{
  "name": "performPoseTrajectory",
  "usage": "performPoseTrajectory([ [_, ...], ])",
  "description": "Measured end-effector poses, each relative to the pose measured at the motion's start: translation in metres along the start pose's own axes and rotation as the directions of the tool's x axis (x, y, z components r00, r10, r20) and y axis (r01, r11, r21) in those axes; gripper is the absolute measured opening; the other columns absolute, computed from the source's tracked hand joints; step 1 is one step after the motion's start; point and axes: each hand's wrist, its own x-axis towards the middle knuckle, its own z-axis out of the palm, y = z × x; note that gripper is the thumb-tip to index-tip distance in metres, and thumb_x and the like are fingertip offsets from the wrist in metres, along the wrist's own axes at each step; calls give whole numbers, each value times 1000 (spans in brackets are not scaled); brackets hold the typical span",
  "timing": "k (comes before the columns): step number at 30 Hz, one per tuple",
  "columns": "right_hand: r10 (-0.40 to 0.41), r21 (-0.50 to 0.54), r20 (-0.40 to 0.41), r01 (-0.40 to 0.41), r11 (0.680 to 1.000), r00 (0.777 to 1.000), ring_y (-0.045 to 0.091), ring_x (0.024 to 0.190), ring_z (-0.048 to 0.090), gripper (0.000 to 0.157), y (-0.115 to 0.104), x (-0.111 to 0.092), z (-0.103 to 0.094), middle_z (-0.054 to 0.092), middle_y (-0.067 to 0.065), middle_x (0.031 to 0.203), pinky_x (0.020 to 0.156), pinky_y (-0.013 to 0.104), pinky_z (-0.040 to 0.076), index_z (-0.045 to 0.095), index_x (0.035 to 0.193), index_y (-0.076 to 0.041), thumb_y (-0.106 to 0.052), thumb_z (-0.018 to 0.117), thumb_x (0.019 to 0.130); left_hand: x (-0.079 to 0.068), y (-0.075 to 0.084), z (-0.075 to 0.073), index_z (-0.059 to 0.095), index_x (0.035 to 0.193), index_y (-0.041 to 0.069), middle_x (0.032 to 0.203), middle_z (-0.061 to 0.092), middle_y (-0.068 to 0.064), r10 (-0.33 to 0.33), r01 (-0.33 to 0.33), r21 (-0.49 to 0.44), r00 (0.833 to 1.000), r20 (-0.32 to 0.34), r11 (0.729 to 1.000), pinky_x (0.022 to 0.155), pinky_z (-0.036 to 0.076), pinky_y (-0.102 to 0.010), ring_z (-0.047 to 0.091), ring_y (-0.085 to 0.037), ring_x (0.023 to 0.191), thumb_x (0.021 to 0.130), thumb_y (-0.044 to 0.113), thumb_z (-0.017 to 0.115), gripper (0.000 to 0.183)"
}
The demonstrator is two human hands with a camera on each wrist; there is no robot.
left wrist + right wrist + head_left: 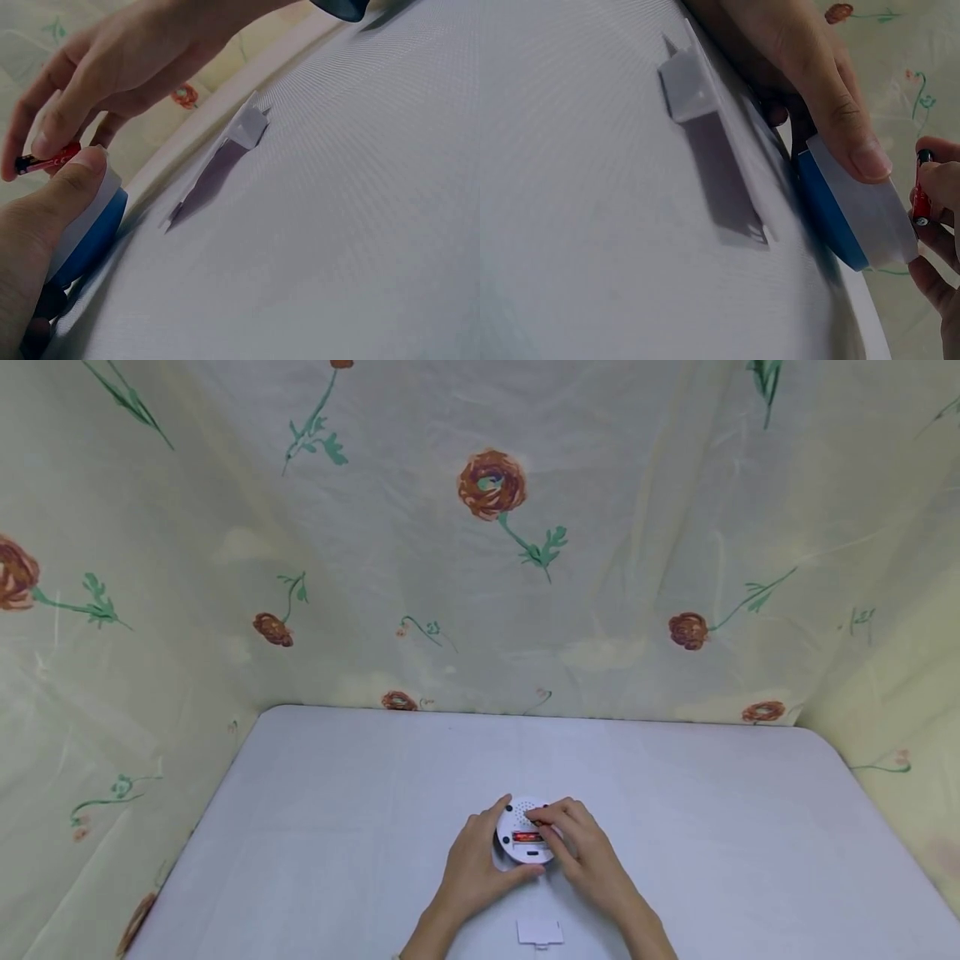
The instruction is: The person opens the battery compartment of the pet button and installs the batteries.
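Near the lower centre of the head view, the left hand (480, 864) holds a round white device (521, 824), with the thumb and fingers spread around its side. On the upward face is an uncovered battery compartment (528, 843), and one red battery (527, 837) lies inside it. The right hand (588, 856) comes from the right; its thumb and fingers are narrow and pinch a second battery (536, 822), just above the compartment in the frame. At the bottom, a small white cover (540, 932) lies on the white table (360, 827), apart from both hands. Flowered cloth (600, 510) fills the upper frame.

At the left of the left wrist view, the left thumb presses the white rim of the device, whose lower part is blue. Above it, the right fingers hold the red, dark-ended second battery. The cover is at the upper centre.

At the right of the right wrist view, the same pinch shows the battery's metal end; the compartment is hidden.
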Motion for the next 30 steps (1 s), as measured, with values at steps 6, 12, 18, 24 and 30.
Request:
performPoseTrajectory([
  [6,-4,-42,30,5,999,1000,9,100,51,27,-2,-1,3,60,-10,103,90,31,35,64,114,-20,-8,62,89,0,0,0,35,146,22,134,55,2,1,-1,-10,1000,-2,1000,88,48,-35,54,-13,110,65,73,67,101],
  [12,-21,-46,39,23,999,999,11,102,51,27,-3,0,4,61,-11,105,92,33,33,65,111,-22,-9,65,88,0,1,-1,35,145,22,134,55,3,-6,6,-14,1000,-1,1000,87,48,-34,53,-13,109,64,75,65,101],
  [18,-62,-31,30,63,998,998,11,101,52,28,-2,0,4,61,-11,103,91,33,32,66,109,-22,-8,66,86,1,0,-1,36,145,22,133,56,2,-8,8,-10,1000,-3,1000,87,48,-35,54,-13,110,64,77,63,102],
  [24,-65,-35,31,66,997,997,11,102,52,27,-2,-1,7,62,-11,103,91,34,31,66,108,-22,-8,67,85,0,-1,0,36,145,22,134,56,2,-9,9,-14,1000,-2,1000,88,48,-35,54,-13,111,64,76,64,101],
  [30,-67,-53,26,69,996,997,12,103,52,25,-4,0,10,63,-11,102,91,37,30,66,106,-23,-9,68,85,1,0,-1,37,144,21,133,56,2,9,-9,-12,1000,-18,1000,86,49,-35,54,-14,109,65,76,64,100],
])
